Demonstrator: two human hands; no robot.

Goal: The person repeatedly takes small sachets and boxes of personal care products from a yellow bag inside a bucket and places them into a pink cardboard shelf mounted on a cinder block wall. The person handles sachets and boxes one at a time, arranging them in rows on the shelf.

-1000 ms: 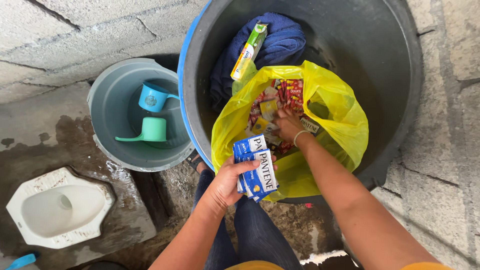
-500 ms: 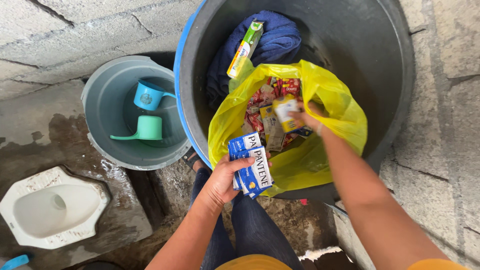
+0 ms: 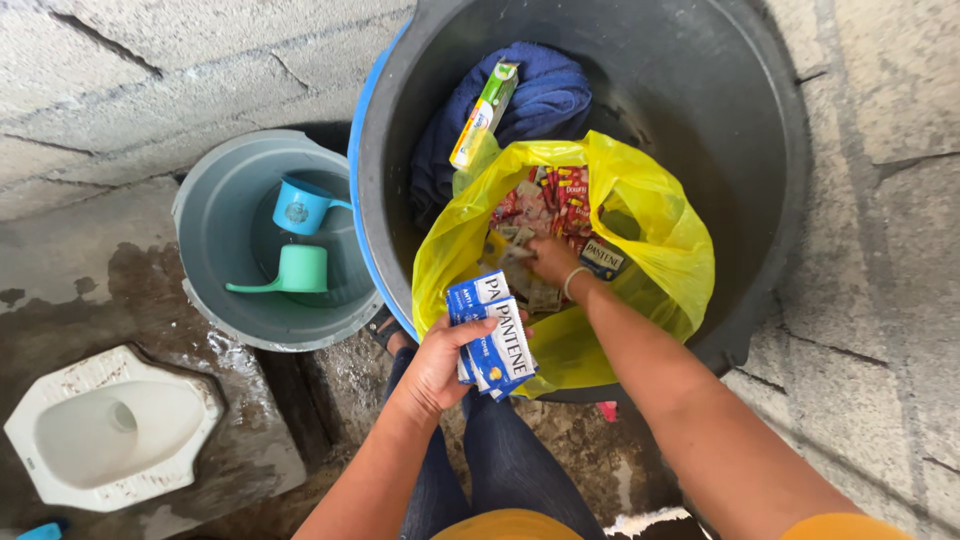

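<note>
The person's right hand [image 3: 550, 258] is down inside the yellow bag [image 3: 660, 215], fingers curled into the heap of small sachets [image 3: 545, 200]; whether it has closed on one I cannot tell, since the fingertips are buried among the packets. The heap lies straight ahead of that hand and slightly beyond it, so the right is plainly the nearer one. The left hand [image 3: 437, 365] sits just outside the bag's near lip, clamped around a fanned stack of blue-and-white sachets [image 3: 492, 335], their long sides running away from the body toward the bag's mouth. The bag rests in a big dark tub [image 3: 700, 80], its mouth open upward, with a blue towel [image 3: 545, 100] and a boxed tube [image 3: 484, 100] behind it, leaving room only above.
</note>
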